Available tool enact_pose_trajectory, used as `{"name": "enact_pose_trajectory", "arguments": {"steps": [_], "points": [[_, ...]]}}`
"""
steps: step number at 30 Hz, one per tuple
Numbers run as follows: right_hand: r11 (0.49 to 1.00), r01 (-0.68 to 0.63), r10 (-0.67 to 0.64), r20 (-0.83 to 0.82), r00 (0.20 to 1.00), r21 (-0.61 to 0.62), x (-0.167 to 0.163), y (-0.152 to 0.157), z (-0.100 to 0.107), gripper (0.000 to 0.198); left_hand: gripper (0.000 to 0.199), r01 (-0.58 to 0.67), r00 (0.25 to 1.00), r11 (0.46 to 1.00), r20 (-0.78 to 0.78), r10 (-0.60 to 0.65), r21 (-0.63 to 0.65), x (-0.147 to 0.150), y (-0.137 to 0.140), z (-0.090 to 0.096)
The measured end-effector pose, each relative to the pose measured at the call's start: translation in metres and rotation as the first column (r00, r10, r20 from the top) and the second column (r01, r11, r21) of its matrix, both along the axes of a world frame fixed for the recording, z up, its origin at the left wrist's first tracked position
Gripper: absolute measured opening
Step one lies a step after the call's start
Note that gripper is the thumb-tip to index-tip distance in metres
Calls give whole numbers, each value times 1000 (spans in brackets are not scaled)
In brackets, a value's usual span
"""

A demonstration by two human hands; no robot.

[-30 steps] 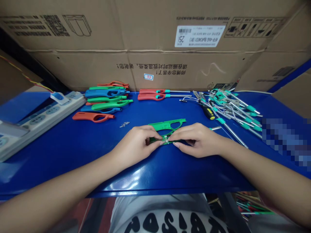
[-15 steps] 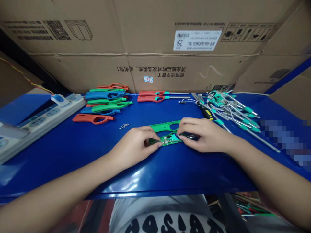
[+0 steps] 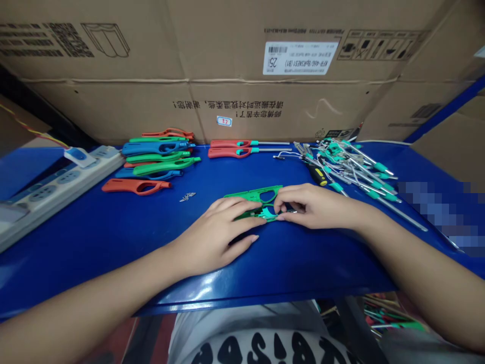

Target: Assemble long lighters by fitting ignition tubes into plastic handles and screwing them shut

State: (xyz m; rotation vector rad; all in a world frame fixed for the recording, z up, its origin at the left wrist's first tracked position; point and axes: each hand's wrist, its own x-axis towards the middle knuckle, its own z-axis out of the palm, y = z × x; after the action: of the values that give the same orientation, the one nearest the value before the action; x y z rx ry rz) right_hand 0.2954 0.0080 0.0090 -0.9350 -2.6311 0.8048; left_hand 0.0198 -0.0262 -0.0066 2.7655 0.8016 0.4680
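Two halves of a green lighter casing lie in front of me. The far half (image 3: pixel 252 194) rests flat beyond my fingers. The near half holds a teal trigger piece (image 3: pixel 269 213) and other inner parts, mostly hidden under my hands. My left hand (image 3: pixel 217 235) spreads over the near half's left end, fingers stretched on it and thumb apart on the table side. At the other end, my right hand (image 3: pixel 312 206) pinches the near half beside the trigger; its exact grip point is partly hidden. Small metal screws (image 3: pixel 187 196) lie in a little heap to the left.
Orange, green and blue lighter casings (image 3: pixel 159 162) are piled at back left. Two red lighters (image 3: pixel 231 151) lie at the back middle. Metal tubes with teal parts and wires (image 3: pixel 352 162) heap at right, beside a black-yellow screwdriver (image 3: pixel 317 175). A power strip (image 3: pixel 68 182) borders the left; a cardboard box (image 3: pixel 144 101) stands behind.
My left hand has gone from pinching the near half's left end to lying spread over it. The right hand still pinches by the trigger. The whole view has shifted slightly.
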Motion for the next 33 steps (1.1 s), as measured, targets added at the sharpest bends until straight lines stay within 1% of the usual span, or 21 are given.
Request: {"name": "enact_pose_trajectory", "arguments": {"steps": [5,10,16,22,27,33], "points": [[1000,-9,9,-12,1000,-21,2,0,0,12,34,-12,1000,999,-28,10,-47,1,1,-2],[1000,-5,4,10,1000,10,0,-1,1,13,36,-17,1000,997,-14,16,-78,2,1,-4],[997,4,-8,56,998,79,-3,-5,5,13,37,-15,1000,996,12,16,-88,2,2,-7],[997,-7,3,52,999,76,-2,-4,2,11,41,-3,1000,994,22,5,-106,1,3,-8],[993,-5,-3,68,998,116,-6,-5,-1,10,42,-4,1000,995,16,5,-97,2,3,-9],[990,-16,9,54,999,138,-1,-5,5,11,41,-11,1000,995,24,13,-96,2,3,-10]]}}
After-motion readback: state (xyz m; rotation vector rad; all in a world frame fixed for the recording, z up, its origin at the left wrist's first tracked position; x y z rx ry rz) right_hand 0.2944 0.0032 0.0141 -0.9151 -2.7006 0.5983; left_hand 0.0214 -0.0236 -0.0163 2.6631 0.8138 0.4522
